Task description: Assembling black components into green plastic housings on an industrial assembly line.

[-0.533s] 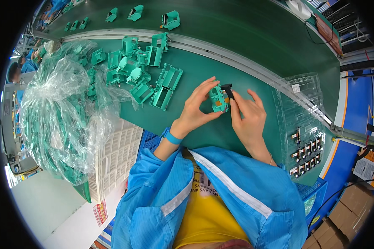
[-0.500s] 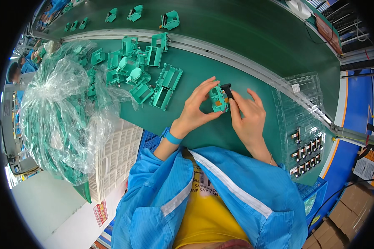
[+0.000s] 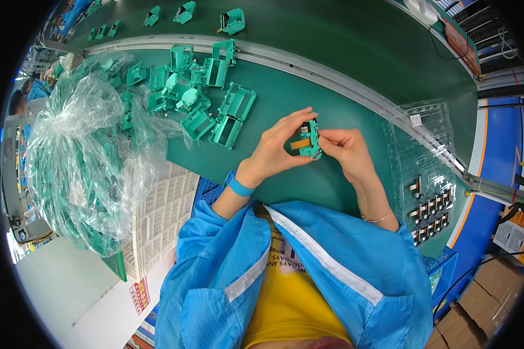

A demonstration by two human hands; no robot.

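Observation:
My left hand [image 3: 269,152] grips a small green plastic housing [image 3: 314,141] between thumb and fingers, above the green mat. An orange flat flex cable [image 3: 300,143] sticks out of the housing toward my left palm, and a small metallic part shows above it. Thumb and forefinger of my right hand [image 3: 350,152] are pinched together against the housing's right side. Whatever those fingertips hold is hidden. Left of my hands, several empty green housings [image 3: 237,102] lie in a loose pile on the mat.
A clear plastic bag of green parts [image 3: 81,157] bulges at the left, beside a white slotted crate [image 3: 163,203]. At right lies a clear blister tray [image 3: 416,151] with several small black components [image 3: 429,207]. A metal rail [image 3: 297,65] crosses behind; beyond it stand several green housings [image 3: 233,21].
The black piece my right fingers held beside the housing is no longer visible. My right hand has closed in on the housing, which has turned, and the orange cable now juts out leftward.

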